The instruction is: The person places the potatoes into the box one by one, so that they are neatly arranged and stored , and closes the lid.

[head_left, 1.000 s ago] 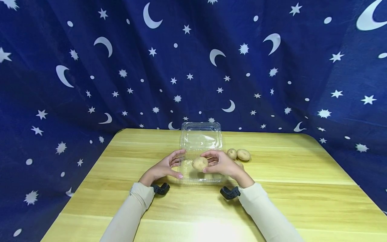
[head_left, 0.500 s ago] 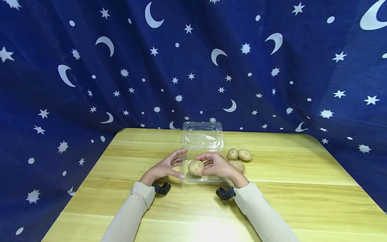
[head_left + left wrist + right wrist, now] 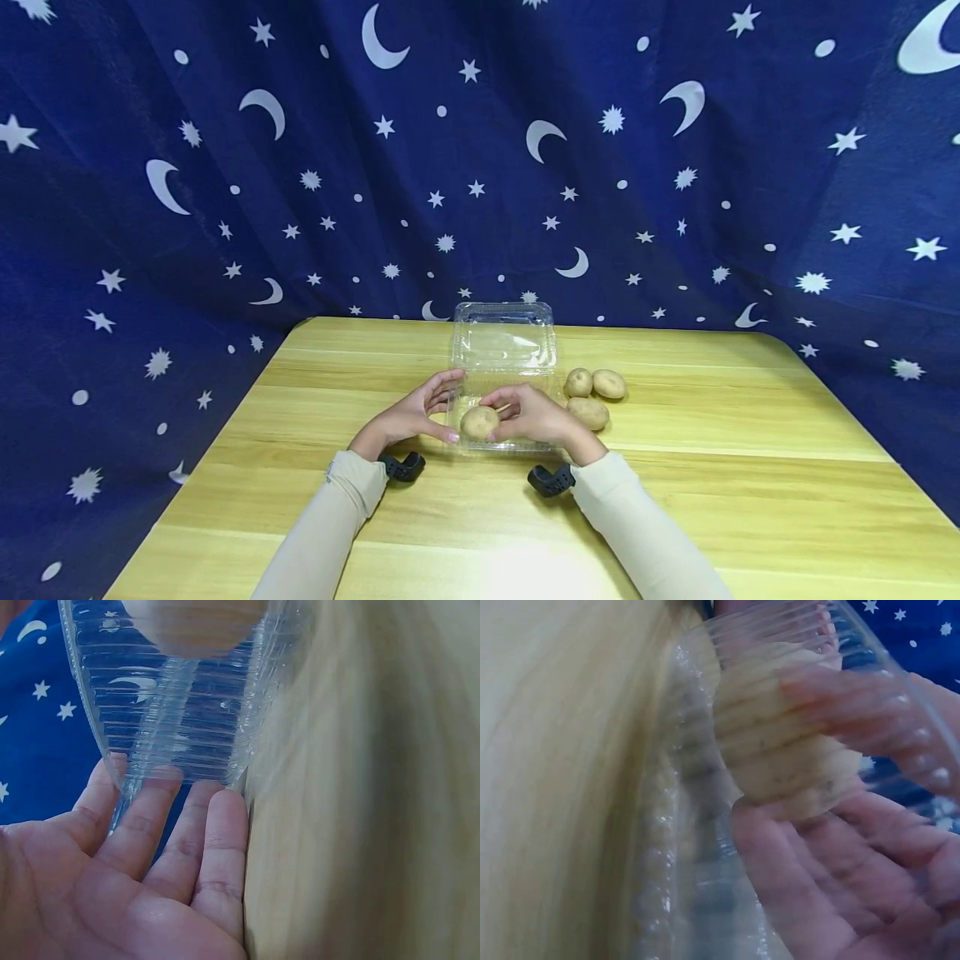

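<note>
A clear plastic clamshell container (image 3: 528, 373) sits on the table with its lid (image 3: 504, 335) tipped back. My right hand (image 3: 534, 414) holds a pale potato (image 3: 480, 423) between thumb and fingers, low over the left part of the container's base. In the right wrist view that potato (image 3: 772, 735) shows through the ribbed plastic, the fingers around its side. At the container's left side, my left hand (image 3: 408, 417) spreads thumb and fingers along the wall. The left wrist view has its fingertips right at the ribbed wall (image 3: 172, 727), the fingers fairly straight.
To the right of the container lie three more potatoes, two at the back (image 3: 578, 382) (image 3: 610, 384) and a larger potato (image 3: 588, 413) nearer. All stand on a light wooden table (image 3: 712, 467). A blue curtain (image 3: 480, 150) with moons and stars hangs behind it.
My right hand has carried the potato left and down into the container's left part, uncovering more of the nearest loose potato. The left hand has stayed at the container's side.
</note>
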A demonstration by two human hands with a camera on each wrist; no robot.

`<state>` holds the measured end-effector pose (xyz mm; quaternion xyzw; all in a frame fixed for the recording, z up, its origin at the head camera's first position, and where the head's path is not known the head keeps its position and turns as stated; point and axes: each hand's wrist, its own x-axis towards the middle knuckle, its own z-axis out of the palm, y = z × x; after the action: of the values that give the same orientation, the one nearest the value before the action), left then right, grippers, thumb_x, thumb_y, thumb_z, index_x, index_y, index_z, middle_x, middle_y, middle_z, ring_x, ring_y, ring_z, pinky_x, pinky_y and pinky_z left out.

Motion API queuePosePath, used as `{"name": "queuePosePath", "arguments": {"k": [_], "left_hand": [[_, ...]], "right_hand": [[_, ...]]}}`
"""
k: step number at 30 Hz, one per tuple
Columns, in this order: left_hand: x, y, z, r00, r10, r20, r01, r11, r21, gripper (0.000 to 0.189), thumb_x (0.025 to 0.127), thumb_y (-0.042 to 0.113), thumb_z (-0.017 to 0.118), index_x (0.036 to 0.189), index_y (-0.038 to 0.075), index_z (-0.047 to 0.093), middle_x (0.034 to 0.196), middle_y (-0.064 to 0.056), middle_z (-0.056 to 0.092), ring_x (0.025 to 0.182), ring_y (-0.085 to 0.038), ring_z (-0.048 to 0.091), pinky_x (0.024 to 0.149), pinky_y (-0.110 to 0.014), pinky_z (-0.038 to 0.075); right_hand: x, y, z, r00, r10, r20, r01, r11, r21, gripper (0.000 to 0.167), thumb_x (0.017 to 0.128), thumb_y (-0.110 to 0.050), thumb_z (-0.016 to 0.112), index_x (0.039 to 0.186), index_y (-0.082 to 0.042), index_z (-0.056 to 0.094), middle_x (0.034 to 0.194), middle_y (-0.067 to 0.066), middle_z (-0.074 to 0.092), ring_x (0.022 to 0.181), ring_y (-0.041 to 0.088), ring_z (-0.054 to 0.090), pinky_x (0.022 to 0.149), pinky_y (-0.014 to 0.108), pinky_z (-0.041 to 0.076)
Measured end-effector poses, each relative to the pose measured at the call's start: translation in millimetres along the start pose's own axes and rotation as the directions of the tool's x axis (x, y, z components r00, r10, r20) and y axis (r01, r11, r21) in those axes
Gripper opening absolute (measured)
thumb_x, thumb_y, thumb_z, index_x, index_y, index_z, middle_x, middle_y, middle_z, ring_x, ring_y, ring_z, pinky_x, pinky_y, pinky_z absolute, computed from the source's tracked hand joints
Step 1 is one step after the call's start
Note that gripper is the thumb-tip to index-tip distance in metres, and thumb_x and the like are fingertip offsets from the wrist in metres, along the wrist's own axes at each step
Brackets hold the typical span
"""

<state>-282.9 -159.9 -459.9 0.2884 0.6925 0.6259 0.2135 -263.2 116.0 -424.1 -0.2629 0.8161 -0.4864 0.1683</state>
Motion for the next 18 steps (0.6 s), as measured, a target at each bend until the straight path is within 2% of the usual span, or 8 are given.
{"name": "queuePosePath", "arguments": {"k": [11, 18], "left_hand": [[-1.4, 0.2, -0.6, 1.000, -0.010, -0.004, 0.010, 1.000, -0.002, 0.112, 0.087, 0.011, 0.092, 0.170, -0.002, 0.017, 0.176, -0.027, 0.018, 0.160, -0.048, 0.021, 0.130, -0.061, 0.022], [-0.7, 0.1, -0.8, 1.000, -0.013, -0.004, 0.013, 1.000, 0.004, 0.111, 0.088, 0.013, 0.092, 0.169, -0.003, 0.017, 0.176, -0.027, 0.018, 0.160, -0.049, 0.022, 0.130, -0.061, 0.023]], "right_hand": [[6.7, 0.3, 2.9, 0.998, 0.004, 0.056, -0.003, 1.000, -0.016, 0.048, 0.086, 0.002, 0.083, 0.131, 0.010, 0.068, 0.125, 0.022, 0.073, 0.115, 0.039, 0.072, 0.101, 0.043, 0.061], [8.5, 3.2, -0.6, 0.993, 0.012, 0.119, -0.018, 0.998, 0.053, 0.050, 0.090, 0.004, 0.080, 0.135, 0.015, 0.064, 0.128, 0.025, 0.072, 0.114, 0.030, 0.070, 0.105, 0.040, 0.058]]}}
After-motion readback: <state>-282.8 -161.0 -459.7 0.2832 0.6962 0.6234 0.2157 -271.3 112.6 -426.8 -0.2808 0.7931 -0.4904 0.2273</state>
